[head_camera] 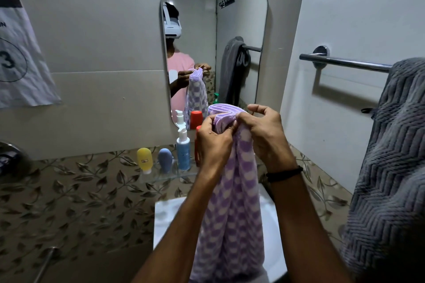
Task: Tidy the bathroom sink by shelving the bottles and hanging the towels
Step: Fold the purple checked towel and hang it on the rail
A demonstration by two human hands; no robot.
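Both hands, left (pixel 212 142) and right (pixel 264 131), fingers pinching purple checked towel (pixel 232 213) by its top edge above sink (pixel 165 218); probably finding edge for rail (pixel 345 62), right.

A thin black band (pixel 284 174) circled the wrist just behind the right grip (pixel 264 135). Both forearms were bare. In the mirror (pixel 241 18), the person wore a pink short-sleeved T-shirt (pixel 180 62) and a white headset (pixel 172 25) strapped over the head.

Home bathroom, wall mirror (pixel 213 37), white sink (pixel 165 220), chrome towel bar (pixel 345 62), leaf-patterned tiles (pixel 69 190)
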